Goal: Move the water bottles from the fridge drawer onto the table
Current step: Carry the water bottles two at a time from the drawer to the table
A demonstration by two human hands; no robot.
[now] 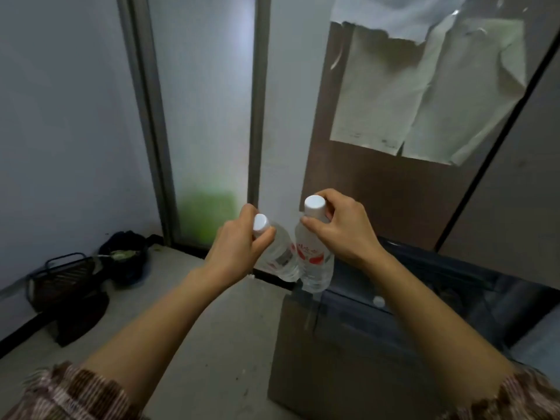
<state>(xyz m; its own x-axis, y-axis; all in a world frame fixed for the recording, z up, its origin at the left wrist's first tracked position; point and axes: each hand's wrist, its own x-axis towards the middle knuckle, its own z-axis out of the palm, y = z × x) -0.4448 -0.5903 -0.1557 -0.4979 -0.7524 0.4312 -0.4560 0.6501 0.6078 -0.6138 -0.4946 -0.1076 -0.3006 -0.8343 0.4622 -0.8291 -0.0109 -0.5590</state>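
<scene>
Over the open fridge drawer (342, 353), the left grip (239, 241) pinches the left bottle (281, 257) under its white cap, tilted. The right grip (345, 231) pinches the right bottle (315, 263) at its cap, nearly upright. Both hang in the air, lower parts touching. Farther back, papers (424, 95) cling to the fridge door (378, 192).

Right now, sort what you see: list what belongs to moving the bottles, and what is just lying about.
Job: left hand gripping the left bottle; right hand gripping the right bottle; open fridge drawer; white cap inside it, likely another bottle.
Lying about: black wire basket; dark bowl; papers stuck on the brown panel.
</scene>
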